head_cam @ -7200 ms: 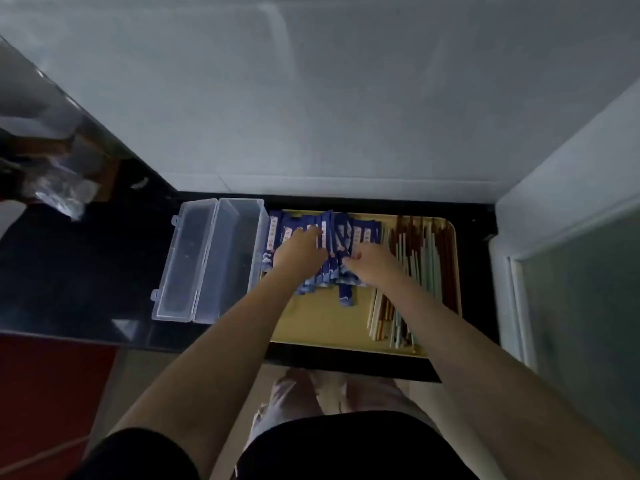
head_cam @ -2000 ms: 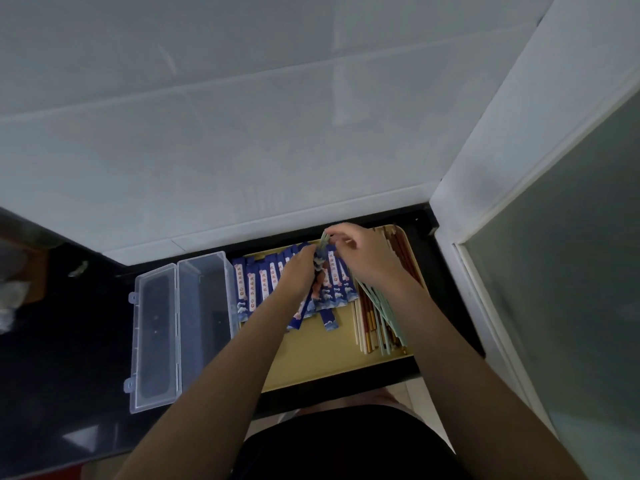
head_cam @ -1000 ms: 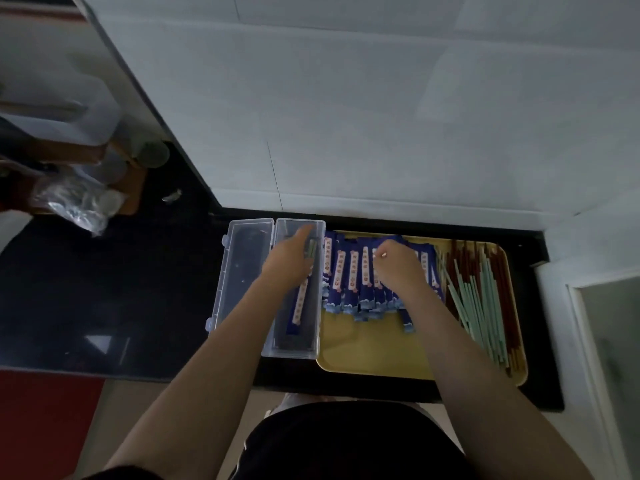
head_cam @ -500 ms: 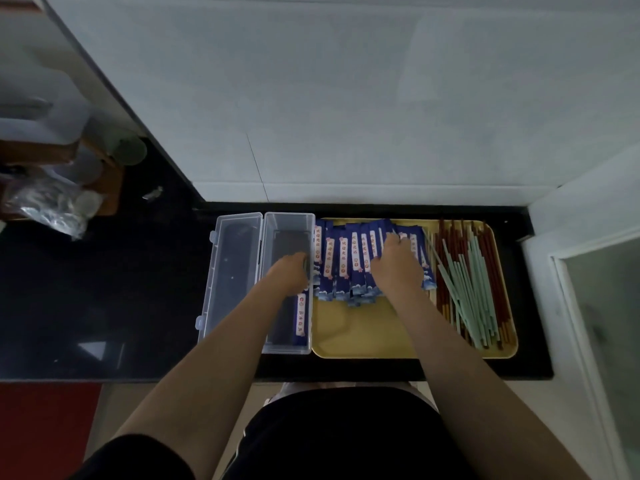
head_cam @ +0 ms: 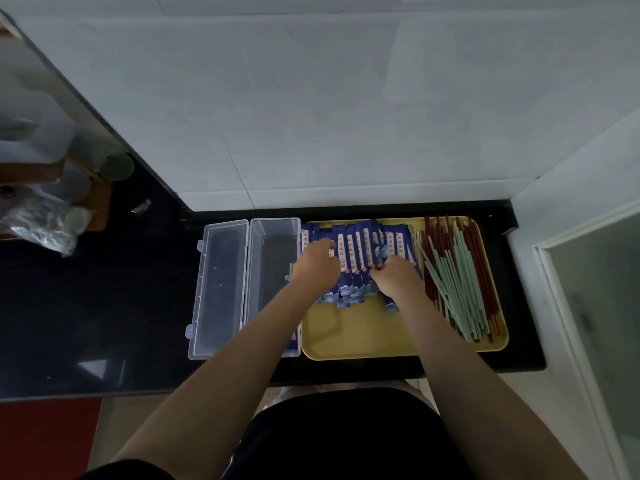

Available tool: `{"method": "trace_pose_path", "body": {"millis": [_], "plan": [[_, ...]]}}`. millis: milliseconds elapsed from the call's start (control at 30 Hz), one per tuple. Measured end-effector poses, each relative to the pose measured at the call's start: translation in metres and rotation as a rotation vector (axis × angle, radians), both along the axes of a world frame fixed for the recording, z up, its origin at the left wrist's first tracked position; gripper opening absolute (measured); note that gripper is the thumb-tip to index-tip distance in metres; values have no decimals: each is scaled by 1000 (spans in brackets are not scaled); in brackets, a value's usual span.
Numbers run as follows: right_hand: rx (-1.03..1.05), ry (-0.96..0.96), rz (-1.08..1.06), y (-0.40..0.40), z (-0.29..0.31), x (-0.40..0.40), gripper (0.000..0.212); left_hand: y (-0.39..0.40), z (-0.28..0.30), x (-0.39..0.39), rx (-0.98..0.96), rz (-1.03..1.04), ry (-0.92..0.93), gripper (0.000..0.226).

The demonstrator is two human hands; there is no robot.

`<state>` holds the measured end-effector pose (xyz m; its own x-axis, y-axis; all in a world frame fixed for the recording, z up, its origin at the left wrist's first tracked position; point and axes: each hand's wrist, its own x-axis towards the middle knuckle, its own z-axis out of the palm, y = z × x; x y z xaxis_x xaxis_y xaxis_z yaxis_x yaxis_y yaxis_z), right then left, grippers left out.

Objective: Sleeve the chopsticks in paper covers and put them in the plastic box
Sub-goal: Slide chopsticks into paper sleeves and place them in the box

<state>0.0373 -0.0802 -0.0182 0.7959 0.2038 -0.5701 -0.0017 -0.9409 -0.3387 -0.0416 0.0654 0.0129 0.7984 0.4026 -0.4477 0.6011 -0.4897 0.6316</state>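
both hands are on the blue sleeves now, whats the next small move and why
Probably lift one paper cover free of the row with the right hand, which already seems to pinch one. The left hand rests on the row, loose chopsticks wait beside it on the tray, and the plastic box stands open.

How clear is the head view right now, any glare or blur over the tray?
Head view: dim and soft; print on the blue paper covers unreadable; wide-angle bends the white tiled wall; window glare on the glossy black counter, none on the yellow tray.
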Motion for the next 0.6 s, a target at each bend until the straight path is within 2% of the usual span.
{"method": "trace_pose_path", "body": {"millis": [100, 267, 467, 600], "plan": [[56, 25, -18, -3, -2, 0, 23, -20, -15, 6, -109, 46, 227, 63], [139, 82, -39, -3, -5, 0, 34, -24, -28, 14, -27, 149, 339, 82], [221, 103, -40, -8, 1, 4, 49, -23, -34, 22, -4, 205, 352, 78], [253, 79, -71, -12, 4, 8, 36, -26, -37, 20, 28, 163, 336, 75]]}}
